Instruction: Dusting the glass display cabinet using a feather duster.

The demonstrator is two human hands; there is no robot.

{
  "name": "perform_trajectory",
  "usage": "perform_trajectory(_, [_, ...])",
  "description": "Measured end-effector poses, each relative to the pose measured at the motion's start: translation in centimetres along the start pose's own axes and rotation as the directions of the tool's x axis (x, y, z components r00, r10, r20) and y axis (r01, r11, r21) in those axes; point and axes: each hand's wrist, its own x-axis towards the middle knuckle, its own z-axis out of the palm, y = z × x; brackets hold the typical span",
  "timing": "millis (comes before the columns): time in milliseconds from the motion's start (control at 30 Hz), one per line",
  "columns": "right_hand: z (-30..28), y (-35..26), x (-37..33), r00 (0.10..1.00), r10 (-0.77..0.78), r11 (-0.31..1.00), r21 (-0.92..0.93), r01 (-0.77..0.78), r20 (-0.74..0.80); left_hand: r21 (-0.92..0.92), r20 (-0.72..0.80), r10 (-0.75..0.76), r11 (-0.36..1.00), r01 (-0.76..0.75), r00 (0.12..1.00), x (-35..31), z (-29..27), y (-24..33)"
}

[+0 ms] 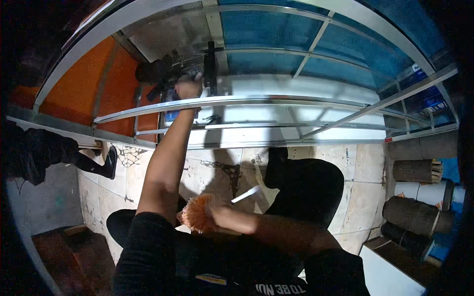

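Close to the black-clad lap, the right hand (220,209) has its fingers wrapped round an orange-bristled brush (195,215), the bristles pointing left and a white handle (246,194) jutting out on the other side of the fist. Beneath lies a stained tiled floor (363,197), with the person's bent knee (313,185) over it and, well off to the left, another person's dark shoe (112,163). Rolls of dark material (410,214) lie stacked at the right. Farther off, a metal-framed display case (276,99) spans the view, its upper rail crossing near the left wrist. Inside it, the left hand (189,89) is among jumbled dark objects (157,70); I cannot tell whether its fingers grip anything. Blue panels (266,24) stand behind, with blue boxes (434,98) at the right end
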Motion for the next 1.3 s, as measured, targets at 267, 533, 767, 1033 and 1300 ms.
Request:
perform_trajectory(267, [7.3,-3.3,-1.1,0.940,0.206,0.978,0.028,-0.206,-0.273,-0.512,-0.144,-0.157,0.857,0.062,0.977,-9.0,-8.9,3.7])
perform_trajectory(533, [8.6,-6.3,-8.5,0.971,0.211,0.921,0.311,-0.236,0.110,-0.404,0.375,-0.016,0.897,0.179,0.927,-23.1,-5.2,-3.9])
perform_trajectory(767, [12.7,-7.5,-4.6,0.934,0.224,0.959,0.108,-0.262,0.278,-0.248,0.346,0.264,0.951,-0.183,0.900,-18.4,5.4,-4.5])
perform_trajectory(1033, [15.8,-8.1,-1.3,0.855,0.507,0.391,-0.913,-0.114,0.110,-0.682,0.151,0.057,0.728,0.062,0.987,-16.4,19.7,-13.6])
perform_trajectory(1300, [14.0,-9.7,-2.1,0.870,0.481,-0.229,-0.973,0.011,-0.104,0.177,0.418,0.136,0.958,-0.227,0.898,-15.4,17.2,-9.0])
